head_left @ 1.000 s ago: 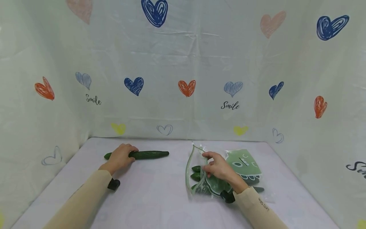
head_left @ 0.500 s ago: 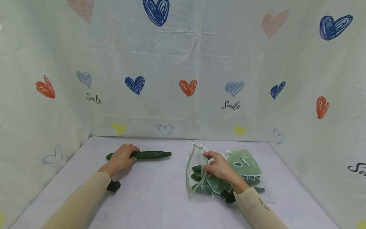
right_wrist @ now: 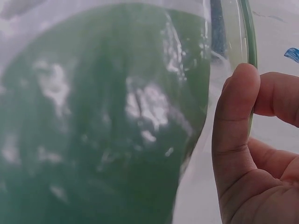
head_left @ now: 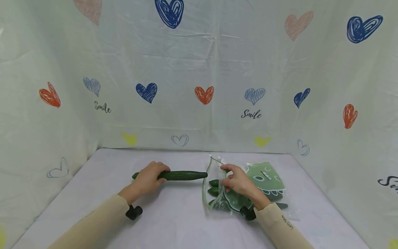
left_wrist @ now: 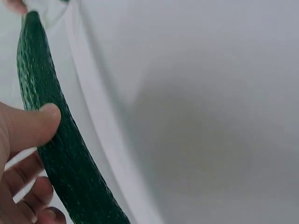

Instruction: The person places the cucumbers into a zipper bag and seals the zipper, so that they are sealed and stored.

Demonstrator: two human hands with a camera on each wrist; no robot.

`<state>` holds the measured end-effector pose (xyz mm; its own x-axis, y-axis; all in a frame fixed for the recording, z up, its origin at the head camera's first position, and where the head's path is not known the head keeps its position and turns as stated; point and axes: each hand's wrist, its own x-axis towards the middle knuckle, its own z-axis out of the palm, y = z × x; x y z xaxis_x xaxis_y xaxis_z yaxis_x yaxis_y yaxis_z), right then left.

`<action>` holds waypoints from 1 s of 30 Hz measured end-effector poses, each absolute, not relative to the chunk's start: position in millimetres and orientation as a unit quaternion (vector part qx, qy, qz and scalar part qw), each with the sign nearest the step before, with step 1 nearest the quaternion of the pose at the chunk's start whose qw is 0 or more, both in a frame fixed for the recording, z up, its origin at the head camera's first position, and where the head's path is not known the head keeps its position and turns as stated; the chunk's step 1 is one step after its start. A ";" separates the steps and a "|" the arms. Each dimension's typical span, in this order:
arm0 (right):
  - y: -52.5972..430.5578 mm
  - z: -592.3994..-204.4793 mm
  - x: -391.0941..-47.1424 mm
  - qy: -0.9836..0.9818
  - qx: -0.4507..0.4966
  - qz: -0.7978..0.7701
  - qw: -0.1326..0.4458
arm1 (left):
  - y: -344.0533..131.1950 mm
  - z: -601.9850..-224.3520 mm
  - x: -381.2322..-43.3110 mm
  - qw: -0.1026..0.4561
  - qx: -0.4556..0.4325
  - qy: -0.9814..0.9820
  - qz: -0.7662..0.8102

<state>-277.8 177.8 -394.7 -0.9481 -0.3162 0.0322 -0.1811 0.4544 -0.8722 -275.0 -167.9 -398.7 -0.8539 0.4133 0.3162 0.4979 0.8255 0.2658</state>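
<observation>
My left hand [head_left: 148,178] grips a long dark green cucumber [head_left: 183,175] near its left part, thumb on the near side and fingers over the far side. The cucumber lies nearly level, its right tip at the open mouth of a clear zip bag [head_left: 205,193]. In the left wrist view the thumb presses on the bumpy cucumber [left_wrist: 70,158]. My right hand [head_left: 237,181] pinches the bag's green-edged rim between thumb and fingers, and the mouth stands open to the left. Inside the bag, several cucumbers [head_left: 213,191] lie with their ends toward the mouth.
A green cartoon face is printed on the bag [head_left: 267,176]. All stands on a white-covered table [head_left: 174,221], with a white curtain [head_left: 186,62] printed with hearts behind and at both sides. A small black camera [head_left: 134,212] sits on the left wrist.
My left hand has lifted the cucumber and carried it rightward, so its tip now reaches the bag's mouth. The right hand and the bag have stayed in place.
</observation>
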 end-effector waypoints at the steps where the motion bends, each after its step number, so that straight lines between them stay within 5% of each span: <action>1: 178.0 -394.8 -277.9 0.850 -0.147 -0.501 0.067 | -161.8 -398.5 -274.6 0.122 -0.238 -0.948 -0.172; 30: 175.0 -392.4 -278.1 0.863 -0.151 -0.478 0.062 | -27.6 -409.8 -316.7 0.087 -0.274 -0.946 -0.151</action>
<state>-278.1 175.0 -392.4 -0.9469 -0.3194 0.0380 -0.2016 0.4971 -0.8439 -316.7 -27.6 -409.8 -0.8343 0.4923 0.2482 0.5452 0.8039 0.2378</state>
